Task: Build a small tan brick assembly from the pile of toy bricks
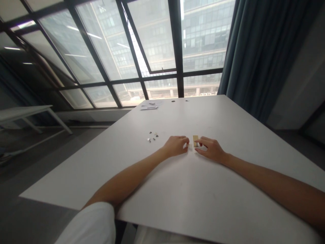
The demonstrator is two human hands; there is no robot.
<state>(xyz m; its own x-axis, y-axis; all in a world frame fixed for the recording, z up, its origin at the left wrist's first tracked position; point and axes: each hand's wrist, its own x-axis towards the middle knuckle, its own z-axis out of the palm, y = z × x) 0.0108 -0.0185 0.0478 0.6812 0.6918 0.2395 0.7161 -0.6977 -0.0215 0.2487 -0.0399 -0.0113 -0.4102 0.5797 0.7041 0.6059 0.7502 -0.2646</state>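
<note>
Big windows [203,40] stand beyond the white surface [177,193], and it looks like fine fingertip work: right hand [209,149], half open, has fingertips at the small yellow board [195,138], though whether it grips I can't tell; just left of that, left hand [176,145] curls, thumb and finger slightly apart, hold unclear; loose bits [148,139] lie farther left, and the next move seems to call for a light, steady pinch

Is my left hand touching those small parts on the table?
Apart. The head view shows a strip of bare white table between the left hand and the small parts.
</note>
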